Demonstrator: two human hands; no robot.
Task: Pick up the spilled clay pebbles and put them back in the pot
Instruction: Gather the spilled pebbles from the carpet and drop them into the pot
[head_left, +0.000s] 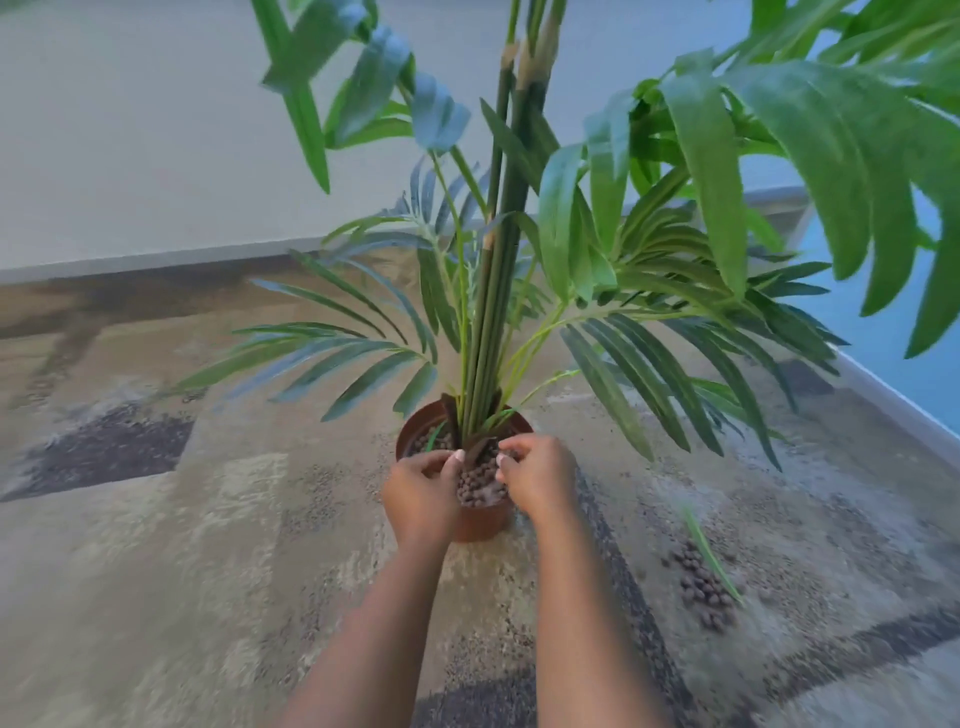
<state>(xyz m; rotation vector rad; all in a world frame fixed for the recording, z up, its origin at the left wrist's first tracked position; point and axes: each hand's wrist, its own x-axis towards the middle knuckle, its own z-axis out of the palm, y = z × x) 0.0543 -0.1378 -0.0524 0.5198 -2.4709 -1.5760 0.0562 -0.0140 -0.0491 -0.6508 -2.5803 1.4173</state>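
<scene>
Both hands are over the brown pot (480, 525), which stands upright on the patterned carpet (208, 545). The left hand (423, 491) and right hand (537, 480) have fingers curled above the clay pebbles (480, 483) filling the pot; whether they grip any I cannot tell. A spilled pile of pebbles (701, 587) lies to the pot's right, well apart, beside a fallen green leaf (709, 553).

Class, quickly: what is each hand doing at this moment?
Left hand: fingers curled over the pot; contents cannot be told.
Right hand: same, curled over the pot's pebbles.
</scene>
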